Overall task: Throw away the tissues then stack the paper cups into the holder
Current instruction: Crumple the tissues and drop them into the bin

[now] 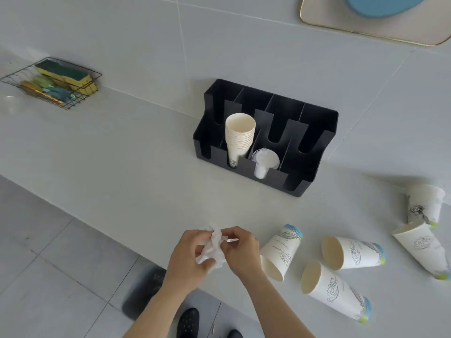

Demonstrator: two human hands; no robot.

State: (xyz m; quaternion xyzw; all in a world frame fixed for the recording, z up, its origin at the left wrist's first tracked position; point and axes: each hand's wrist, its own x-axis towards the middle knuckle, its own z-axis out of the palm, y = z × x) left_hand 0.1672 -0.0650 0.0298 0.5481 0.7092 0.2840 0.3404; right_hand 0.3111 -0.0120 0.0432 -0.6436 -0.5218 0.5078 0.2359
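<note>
A pale, smooth counter (122, 154) fills most of the view, meeting a wall of large light tiles. Both bare forearms reach up from the lower edge and meet over the counter's near rim. The left hand (189, 254) curls its fingers round a crumpled white tissue (211, 250), and the right hand (240, 250) pinches the same wad from the other side, thumb and forefinger closed on a thin paper edge; the tissue is soft, creased and bunched between the two palms.

Against the wall stands a black plastic holder (314, 132), boxy, with divided compartments and U-shaped slots cut in its front walls. One left-hand slot carries a stack of nested cups (240, 135), cream inside, rims ridged one over another. The next slot holds white plastic lids (264, 159).

Five loose paper cups lie on their sides to the right of the hands: the nearest cup (280, 254) is just beside the right hand, and the others are spread toward the right edge, all white with line drawings and blue-green bases.

A wire basket (14, 76) with green-and-yellow sponges sits far left
</note>
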